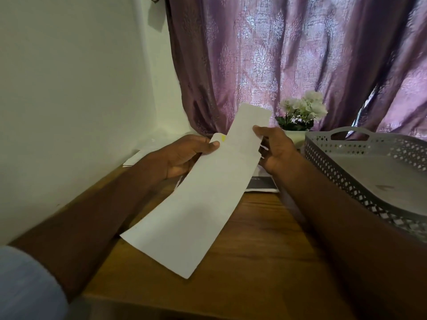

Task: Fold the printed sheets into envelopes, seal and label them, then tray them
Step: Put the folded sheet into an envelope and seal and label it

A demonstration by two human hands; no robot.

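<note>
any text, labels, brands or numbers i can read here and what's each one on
None can be read for certain.
Dark printed sheet on the table, under the right hand: a short line of pale print, too small and blurred to read.
Long white paper held in both hands: no print visible on this side; the yellow mark beside the left hand carries no readable characters.
Grey tray: no label visible.

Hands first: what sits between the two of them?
In the head view, a folded white sheet spans the gap, pinched by the left hand and the right hand.
</note>
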